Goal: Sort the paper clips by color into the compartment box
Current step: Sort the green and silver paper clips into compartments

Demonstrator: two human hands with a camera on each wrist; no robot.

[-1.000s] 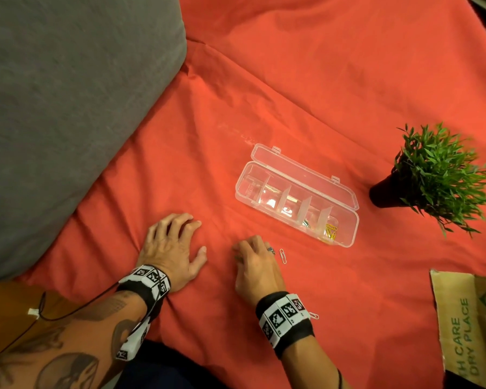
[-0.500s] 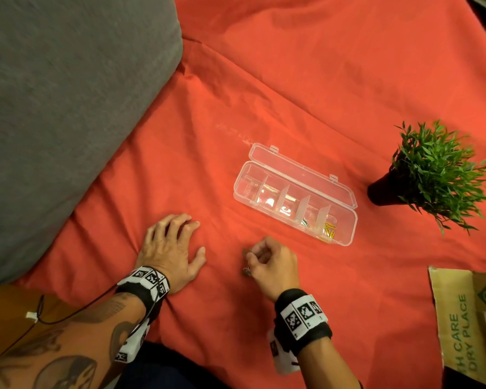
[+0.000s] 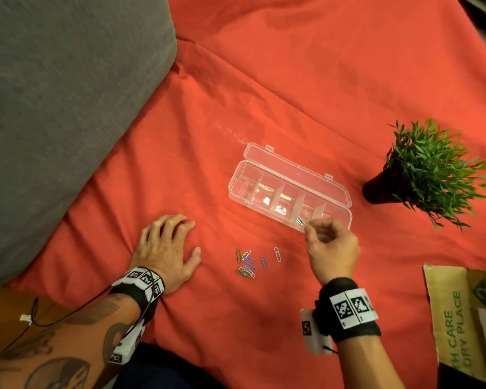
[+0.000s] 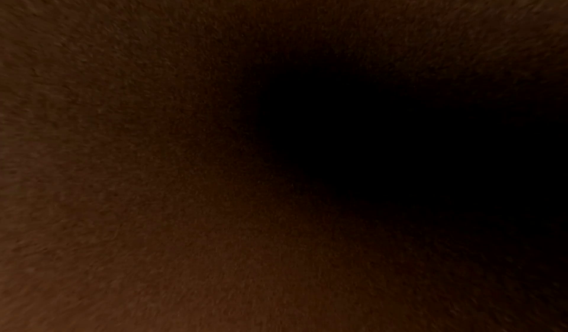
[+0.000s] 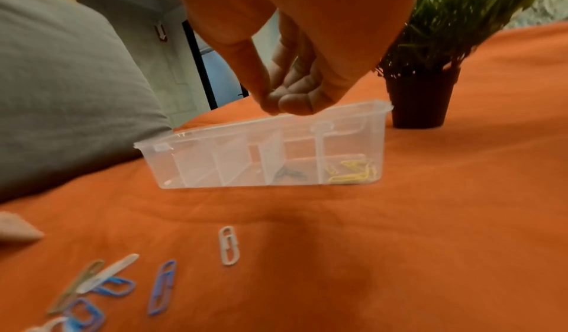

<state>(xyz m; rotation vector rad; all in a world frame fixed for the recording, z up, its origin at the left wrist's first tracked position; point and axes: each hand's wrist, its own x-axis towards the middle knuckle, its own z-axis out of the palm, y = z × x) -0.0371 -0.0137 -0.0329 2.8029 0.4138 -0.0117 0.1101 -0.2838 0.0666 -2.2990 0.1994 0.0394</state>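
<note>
A clear compartment box [image 3: 264, 175] lies open on the red cloth, its lid folded back. Through its wall [image 5: 215, 167] I see yellow clips [image 5: 353, 173] in the right end compartment and dark green clips [image 5: 290, 174] in the one beside it. My right hand [image 3: 306, 224] hovers over the box's near right edge, fingertips [image 5: 288, 102] pinched together on a small green paper clip. A loose pile of green, blue and white clips [image 3: 246, 265] lies in front of the box, with a white clip [image 5: 229, 245] and a blue clip [image 5: 161, 286] apart. My left hand [image 3: 166, 242] rests flat on the cloth.
A grey cushion [image 3: 54, 108] fills the left side. A small potted plant [image 3: 421, 169] stands right of the box. A cardboard piece [image 3: 466, 318] lies at the right edge. The left wrist view is dark.
My right hand rose from the clip pile and moved right and forward to the box's near edge, uncovering the pile. The left hand has stayed put.
</note>
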